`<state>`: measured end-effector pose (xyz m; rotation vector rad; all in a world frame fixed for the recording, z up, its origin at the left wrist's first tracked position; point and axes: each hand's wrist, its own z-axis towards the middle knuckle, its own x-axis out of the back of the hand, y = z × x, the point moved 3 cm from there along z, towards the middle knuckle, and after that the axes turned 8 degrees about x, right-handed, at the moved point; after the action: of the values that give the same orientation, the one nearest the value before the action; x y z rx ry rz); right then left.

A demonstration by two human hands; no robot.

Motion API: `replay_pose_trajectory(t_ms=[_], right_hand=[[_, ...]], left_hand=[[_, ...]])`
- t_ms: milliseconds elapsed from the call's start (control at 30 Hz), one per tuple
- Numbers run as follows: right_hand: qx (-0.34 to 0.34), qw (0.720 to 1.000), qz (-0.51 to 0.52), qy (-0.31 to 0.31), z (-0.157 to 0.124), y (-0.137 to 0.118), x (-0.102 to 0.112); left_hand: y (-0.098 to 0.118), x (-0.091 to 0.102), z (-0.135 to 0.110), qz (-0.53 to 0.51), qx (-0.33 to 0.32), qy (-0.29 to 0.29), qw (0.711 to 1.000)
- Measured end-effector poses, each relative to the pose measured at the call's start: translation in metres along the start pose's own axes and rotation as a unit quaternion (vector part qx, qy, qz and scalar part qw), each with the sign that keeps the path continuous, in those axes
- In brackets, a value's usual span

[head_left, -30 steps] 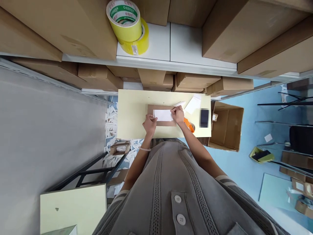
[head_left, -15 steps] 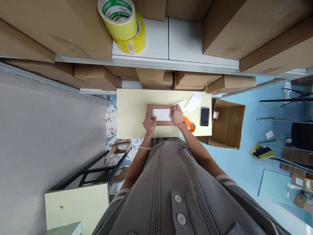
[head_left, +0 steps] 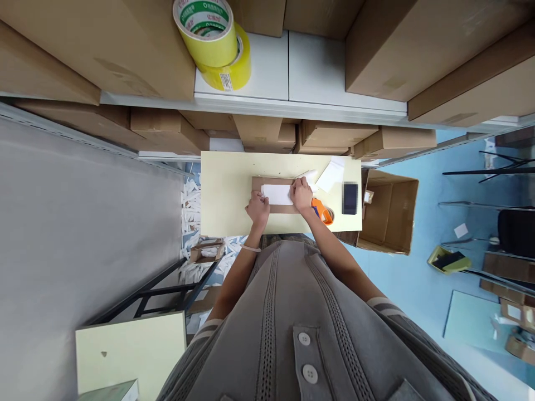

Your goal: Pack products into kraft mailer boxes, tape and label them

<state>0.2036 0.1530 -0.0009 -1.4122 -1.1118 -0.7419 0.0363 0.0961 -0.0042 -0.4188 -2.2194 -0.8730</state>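
Together on white label (head_left: 276,194), left hand (head_left: 258,207), right hand (head_left: 301,194), brown box (head_left: 278,210) beneath — fingers' grip unclear.

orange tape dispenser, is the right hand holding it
No, the orange tape dispenser lies on the table while the right hand rests on the parcel.

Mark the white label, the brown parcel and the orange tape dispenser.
white label (head_left: 276,194): head view, middle of its bare face.
brown parcel (head_left: 279,210): head view, near edge strip below the label.
orange tape dispenser (head_left: 320,210): head view, orange body.
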Motion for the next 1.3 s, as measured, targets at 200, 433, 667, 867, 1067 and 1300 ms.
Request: replay_pose_trajectory(t_ms=[200, 433, 667, 867, 1067, 1300], right_hand=[[0.005, 0.992, -0.121, -0.043, 0.005, 0.002, 0.005], [-0.18, 0.977, 0.024, -0.109, 0.017, 0.038, 0.01], [-0.223, 0.962, 0.118, -0.102, 0.017, 0.041, 0.006], [-0.216, 0.961, 0.121, -0.121, 0.0, 0.039, 0.006], [-0.192, 0.967, 0.09, -0.144, -0.018, 0.034, 0.007], [-0.172, 0.969, 0.05, -0.17, -0.022, 0.038, 0.008]], left_hand=[[0.001, 0.0, 0.001, 0.021, 0.01, -0.014, 1.0], [0.0, 0.0, 0.002, 0.018, 0.006, -0.015, 1.0], [0.004, 0.003, 0.0, 0.047, -0.006, -0.02, 0.999], [0.005, 0.006, 0.0, 0.071, -0.031, -0.014, 0.997], [-0.002, 0.008, 0.008, 0.074, -0.054, -0.02, 0.996], [-0.005, 0.009, 0.011, 0.069, -0.059, -0.035, 0.995]])
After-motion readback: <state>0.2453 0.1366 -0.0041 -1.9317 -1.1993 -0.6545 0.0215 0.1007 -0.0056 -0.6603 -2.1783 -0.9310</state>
